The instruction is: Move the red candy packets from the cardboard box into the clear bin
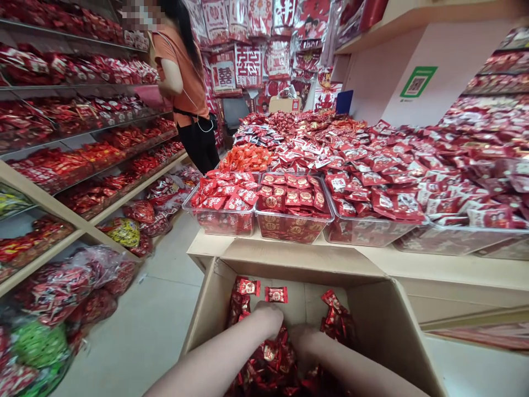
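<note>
Both of my hands reach down into an open cardboard box [372, 320] that holds many small red wrapped candies [273, 353]. My left hand [269, 320] is among the candies near the middle of the box, its fingers hidden below the back of the hand. To its right, my right hand [303, 337] is blurred and touches the pile, its fingers not clear. One red and gold candy [276, 294] lies alone on the box's bottom just beyond my left hand. More candies [336, 317] are heaped along the right side and the left side.
Clear plastic bins [293, 226] full of red packets line the wooden counter [347, 251] beyond the box. Stocked shelves [82, 132] run along the left, with bagged goods [61, 286] on the floor [165, 309]. A person [185, 82] in an orange top stands by the shelves.
</note>
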The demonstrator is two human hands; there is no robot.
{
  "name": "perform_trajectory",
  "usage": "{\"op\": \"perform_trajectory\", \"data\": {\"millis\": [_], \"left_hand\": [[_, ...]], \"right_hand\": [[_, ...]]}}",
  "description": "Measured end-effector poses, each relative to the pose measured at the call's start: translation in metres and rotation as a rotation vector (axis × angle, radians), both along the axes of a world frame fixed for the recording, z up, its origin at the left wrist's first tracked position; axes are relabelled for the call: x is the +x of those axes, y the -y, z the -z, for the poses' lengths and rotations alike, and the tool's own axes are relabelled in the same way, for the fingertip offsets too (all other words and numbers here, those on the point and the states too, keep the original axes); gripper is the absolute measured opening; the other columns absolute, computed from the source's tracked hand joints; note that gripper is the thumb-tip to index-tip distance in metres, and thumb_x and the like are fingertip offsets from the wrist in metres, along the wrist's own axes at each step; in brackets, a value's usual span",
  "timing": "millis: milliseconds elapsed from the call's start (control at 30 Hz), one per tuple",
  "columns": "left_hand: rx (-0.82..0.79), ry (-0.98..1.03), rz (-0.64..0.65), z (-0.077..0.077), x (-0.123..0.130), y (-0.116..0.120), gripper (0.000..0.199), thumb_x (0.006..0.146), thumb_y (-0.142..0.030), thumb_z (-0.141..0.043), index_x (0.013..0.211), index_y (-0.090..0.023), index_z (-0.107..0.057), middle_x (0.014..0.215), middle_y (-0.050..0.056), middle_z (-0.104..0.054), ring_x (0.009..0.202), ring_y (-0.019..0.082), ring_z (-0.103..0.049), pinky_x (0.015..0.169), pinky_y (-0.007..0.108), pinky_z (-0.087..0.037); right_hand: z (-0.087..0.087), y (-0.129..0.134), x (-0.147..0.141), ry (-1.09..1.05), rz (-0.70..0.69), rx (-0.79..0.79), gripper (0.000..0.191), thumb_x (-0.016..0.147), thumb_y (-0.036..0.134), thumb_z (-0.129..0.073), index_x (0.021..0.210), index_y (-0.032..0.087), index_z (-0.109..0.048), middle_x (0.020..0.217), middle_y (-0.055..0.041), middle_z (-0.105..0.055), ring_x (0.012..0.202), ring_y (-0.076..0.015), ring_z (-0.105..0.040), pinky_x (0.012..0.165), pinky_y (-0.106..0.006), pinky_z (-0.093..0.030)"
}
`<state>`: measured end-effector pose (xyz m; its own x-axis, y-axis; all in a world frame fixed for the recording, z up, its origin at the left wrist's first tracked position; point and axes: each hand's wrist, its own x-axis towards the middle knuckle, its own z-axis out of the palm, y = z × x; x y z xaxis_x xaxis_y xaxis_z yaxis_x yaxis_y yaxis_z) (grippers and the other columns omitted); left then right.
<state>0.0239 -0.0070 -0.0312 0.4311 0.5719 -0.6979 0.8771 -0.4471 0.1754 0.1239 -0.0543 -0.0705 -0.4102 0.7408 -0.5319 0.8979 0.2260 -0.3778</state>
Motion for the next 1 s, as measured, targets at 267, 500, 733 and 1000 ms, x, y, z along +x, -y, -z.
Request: {"op": "perform_trajectory", "data": {"millis": [267,500,733,1000], "left_hand": [[0.004,0.096,0.067,-0.048,-0.007,-0.013,0.042,0.056,-0.029,-0.061,0.096,-0.014,-0.063,0.094,0.018,-0.063,0.08,0.033,-0.059,0.062,0.039,-0.045],[-0.203,0.662,0.032,-0.103,-0.035,-0.032,0.042,0.064,-0.037,-0.06,0.102,-0.018,-0.057,0.09,0.008,-0.065,0.078,0.02,-0.059,0.062,0.027,-0.044],[-0.451,1.191,-0.46,-0.116,-0.028,-0.038,0.031,0.075,-0.039,-0.052,0.089,-0.012,-0.058,0.081,0.011,-0.065,0.061,0.015,-0.063,0.041,0.016,-0.041],[-0.516,1.484,-0.634,-0.105,-0.013,-0.028,0.033,0.073,-0.037,-0.056,0.1,-0.019,-0.051,0.093,0.007,-0.062,0.072,0.016,-0.063,0.054,0.021,-0.048]], "right_hand": [[-0.024,-0.013,-0.005,0.098,-0.14,0.033,0.024,0.045,0.033,-0.073,0.039,0.023,-0.052,0.046,-0.0002,-0.053,0.059,-0.0257,-0.061,0.05,-0.034,-0.046],[-0.118,-0.031,0.039,-0.343,0.049,0.123,0.017,0.058,0.03,-0.065,0.067,0.019,-0.056,0.059,0.0024,-0.056,0.051,-0.012,-0.052,0.043,-0.021,-0.035],[-0.156,-0.037,0.068,-1.039,0.52,-0.068,0.03,0.068,0.044,-0.058,0.075,0.017,-0.046,0.047,0.0068,-0.051,0.035,-0.0052,-0.041,0.036,-0.017,-0.034],[-0.14,-0.037,0.052,-1.097,0.598,0.388,0.021,0.072,0.037,-0.056,0.08,0.018,-0.049,0.057,0.0024,-0.055,0.045,-0.0093,-0.049,0.043,-0.023,-0.043]]}}
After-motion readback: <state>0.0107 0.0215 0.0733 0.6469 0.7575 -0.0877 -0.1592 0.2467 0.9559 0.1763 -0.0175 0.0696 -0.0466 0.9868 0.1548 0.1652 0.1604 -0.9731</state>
